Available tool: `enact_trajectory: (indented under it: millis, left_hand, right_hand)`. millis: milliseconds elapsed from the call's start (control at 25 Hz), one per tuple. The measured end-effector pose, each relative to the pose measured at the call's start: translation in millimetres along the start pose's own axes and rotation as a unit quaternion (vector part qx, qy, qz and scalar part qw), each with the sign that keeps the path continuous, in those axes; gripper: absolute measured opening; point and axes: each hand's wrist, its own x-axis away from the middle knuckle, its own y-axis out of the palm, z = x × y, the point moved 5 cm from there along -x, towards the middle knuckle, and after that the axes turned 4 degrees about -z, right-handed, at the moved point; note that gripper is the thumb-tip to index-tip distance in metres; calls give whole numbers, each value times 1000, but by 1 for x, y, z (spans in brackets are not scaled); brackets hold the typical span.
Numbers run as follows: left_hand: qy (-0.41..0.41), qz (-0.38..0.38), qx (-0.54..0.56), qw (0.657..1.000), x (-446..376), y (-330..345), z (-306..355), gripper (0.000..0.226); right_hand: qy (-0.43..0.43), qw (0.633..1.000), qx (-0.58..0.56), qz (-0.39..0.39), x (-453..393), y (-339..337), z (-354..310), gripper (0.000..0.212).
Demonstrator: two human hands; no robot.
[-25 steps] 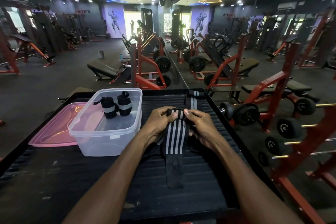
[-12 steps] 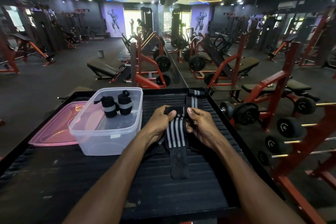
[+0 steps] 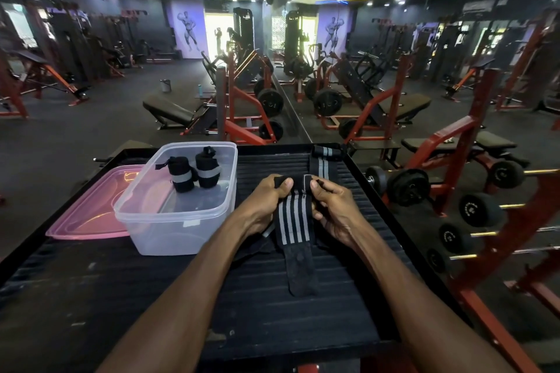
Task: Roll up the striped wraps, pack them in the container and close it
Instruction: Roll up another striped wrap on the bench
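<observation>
A black wrap with grey stripes (image 3: pixel 293 222) lies lengthwise on the black ribbed table (image 3: pixel 272 312), its plain black tail pointing toward me. My left hand (image 3: pixel 266 206) and my right hand (image 3: pixel 333 212) pinch its far end from either side, thumbs on top of a small roll. A second striped wrap (image 3: pixel 323 160) lies flat beyond my hands, reaching the table's far edge. The clear plastic container (image 3: pixel 169 221) stands open to the left, with two rolled wraps (image 3: pixel 194 171) upright inside. Its pink lid (image 3: pixel 88 209) lies flat beside it on the left.
A dumbbell rack (image 3: pixel 472 215) stands close on the right of the table. Red-framed benches and weight machines (image 3: pixel 242 106) fill the gym floor beyond the far edge. The table has a raised black rim (image 3: pixel 363 179).
The wrap's loose tail has grown shorter and slid away from me as my hands turn the far end into a roll. Container and lid have not moved.
</observation>
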Motion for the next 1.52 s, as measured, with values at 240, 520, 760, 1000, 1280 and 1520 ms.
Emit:
enact_trajectory:
  millis: [240, 520, 760, 1000, 1280, 1520]
  left_hand:
    - [80, 40, -23, 996, -6, -8, 3, 29]
    - [25, 21, -8, 999, -10, -7, -7, 19]
    - [51, 2, -55, 997, -14, -6, -10, 27]
    - [29, 19, -24, 999, -15, -8, -15, 22]
    - [80, 8, -78, 994, -11, -6, -8, 25]
    - [16, 18, -28, 999, -14, -5, -17, 40]
  right_hand:
    - [-36, 997, 67, -19, 5, 7, -10, 14]
    - [-44, 996, 62, -38, 7, 4, -16, 27]
    - [-65, 988, 138, 11, -6, -11, -11, 17]
    - [-110, 985, 133, 0, -7, -8, -13, 37]
    - [-76, 990, 118, 4, -8, -12, -9, 16]
    - [-105, 986, 127, -20, -7, -9, -13, 37]
